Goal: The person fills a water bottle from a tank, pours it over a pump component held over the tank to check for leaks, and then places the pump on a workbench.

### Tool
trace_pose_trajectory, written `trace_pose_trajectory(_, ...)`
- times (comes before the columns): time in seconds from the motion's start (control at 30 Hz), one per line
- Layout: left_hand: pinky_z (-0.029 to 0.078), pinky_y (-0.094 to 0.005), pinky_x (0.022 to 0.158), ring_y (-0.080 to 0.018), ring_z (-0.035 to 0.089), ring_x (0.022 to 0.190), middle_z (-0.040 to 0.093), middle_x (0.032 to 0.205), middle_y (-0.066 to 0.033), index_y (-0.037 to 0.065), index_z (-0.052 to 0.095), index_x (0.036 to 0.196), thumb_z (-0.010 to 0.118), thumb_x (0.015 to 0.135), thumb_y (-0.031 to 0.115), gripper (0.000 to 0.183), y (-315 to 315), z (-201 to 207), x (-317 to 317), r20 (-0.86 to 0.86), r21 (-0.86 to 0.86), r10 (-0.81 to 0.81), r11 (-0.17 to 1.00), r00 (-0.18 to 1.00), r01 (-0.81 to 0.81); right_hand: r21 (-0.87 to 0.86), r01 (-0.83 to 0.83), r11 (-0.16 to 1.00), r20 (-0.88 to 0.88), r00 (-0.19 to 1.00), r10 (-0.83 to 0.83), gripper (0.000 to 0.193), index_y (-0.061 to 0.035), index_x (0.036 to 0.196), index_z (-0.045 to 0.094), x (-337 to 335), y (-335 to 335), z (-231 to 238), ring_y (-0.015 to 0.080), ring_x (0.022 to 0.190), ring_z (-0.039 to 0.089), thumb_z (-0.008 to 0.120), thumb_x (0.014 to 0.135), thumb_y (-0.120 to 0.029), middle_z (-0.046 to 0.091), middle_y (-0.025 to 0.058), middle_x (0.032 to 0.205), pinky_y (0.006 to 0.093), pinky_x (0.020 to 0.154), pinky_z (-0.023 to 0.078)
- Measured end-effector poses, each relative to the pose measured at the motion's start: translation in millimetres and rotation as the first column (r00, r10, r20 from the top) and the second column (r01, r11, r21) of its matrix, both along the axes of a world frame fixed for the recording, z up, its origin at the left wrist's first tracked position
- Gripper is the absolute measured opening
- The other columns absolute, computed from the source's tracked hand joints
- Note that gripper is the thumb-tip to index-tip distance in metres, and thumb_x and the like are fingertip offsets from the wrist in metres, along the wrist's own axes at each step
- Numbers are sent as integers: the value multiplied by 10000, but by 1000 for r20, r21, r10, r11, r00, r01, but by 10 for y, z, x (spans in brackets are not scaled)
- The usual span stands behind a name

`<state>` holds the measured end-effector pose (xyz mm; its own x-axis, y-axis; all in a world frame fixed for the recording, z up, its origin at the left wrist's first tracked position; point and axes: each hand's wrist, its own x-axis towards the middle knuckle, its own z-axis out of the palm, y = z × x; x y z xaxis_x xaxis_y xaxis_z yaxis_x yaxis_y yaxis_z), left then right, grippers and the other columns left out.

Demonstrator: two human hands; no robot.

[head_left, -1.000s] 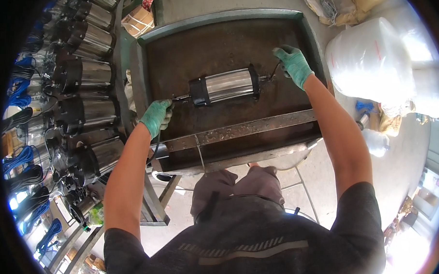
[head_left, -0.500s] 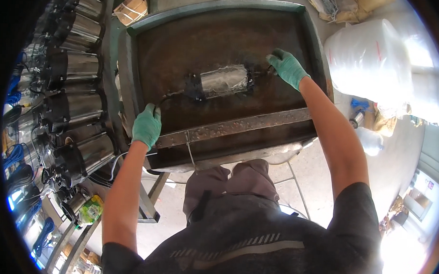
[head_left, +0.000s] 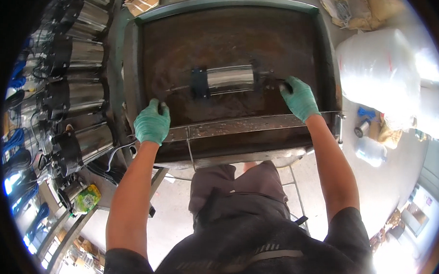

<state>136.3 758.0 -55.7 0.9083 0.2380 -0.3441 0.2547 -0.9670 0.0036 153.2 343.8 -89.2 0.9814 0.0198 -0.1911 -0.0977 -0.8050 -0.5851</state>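
A silver cylinder with black ends, like a pump motor [head_left: 231, 77], lies under dark water in a metal tank [head_left: 234, 1]. From its left end a thin dark cable [head_left: 177, 88] runs toward my left hand [head_left: 151, 124], in a green glove at the tank's near left corner. That hand's fingers are curled, seemingly around the cable; the contact is hard to see. Just right of the motor, my right hand [head_left: 300, 97], also green-gloved, has thumb and fingers pinched beside a thin dark piece at the motor's end. What it grips is hidden.
A wet flat metal bar [head_left: 239, 122] crosses the tank's near side. Similar motors [head_left: 85, 96] with cables are stacked along the left. Right of the tank stand a plastic-wrapped bundle [head_left: 376, 70] and a loose motor [head_left: 361, 128] on the floor. A cardboard box [head_left: 141, 1] sits far left.
The ripples above the motor have calmed, and its casing shows smooth now. My right hand has come slightly nearer to me. The whole view has shifted a little.
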Motion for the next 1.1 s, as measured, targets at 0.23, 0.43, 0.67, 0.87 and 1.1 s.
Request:
trace_pose_trajectory(0.23,531,-538,835,-439,681,923,721,944,-212,123,643,1131,462,1006,411,363,-42,17,26,-22,-52,29,998,999,-31,-22,132,991,58,990,-131,206,2,988,652,-4,-8,-39,445,903,646,649,926,-195,682,236,979,459,800,540)
trace_pose_trajectory(0.43,530,-536,825,-442,675,929,716,948,-220,140,658,1159,483,1014,383,332,23,-84,2,36,25,10,1000,999,-10,27,181,983,92,979,-183,205,15,981,638,16,6,-63,469,920,631,624,938,-185,678,249,953,487,804,530)
trace_pose_trajectory(0.67,543,-524,827,-428,685,910,724,946,-197,141,654,1183,450,1027,386,356,-46,-63,-1,26,22,8,1000,1000,-8,116,225,967,70,970,-234,181,22,943,623,-3,-58,-88,468,868,632,617,937,-159,671,256,936,478,767,528)
trace_pose_trajectory(0.87,547,-516,835,-420,688,915,725,948,-197,143,654,1205,451,1029,384,360,-10,-96,5,-4,42,-9,999,1000,9,122,244,962,47,967,-251,182,21,935,616,5,-48,-59,466,871,632,618,937,-162,670,254,926,476,768,528)
trace_pose_trajectory(1.1,546,-512,844,-416,688,927,724,970,-202,131,661,1200,444,1032,382,372,-14,-105,21,-8,38,-6,999,1000,6,123,249,961,52,965,-257,173,14,935,616,12,-70,-60,454,861,637,620,941,-159,673,245,914,467,763,531)
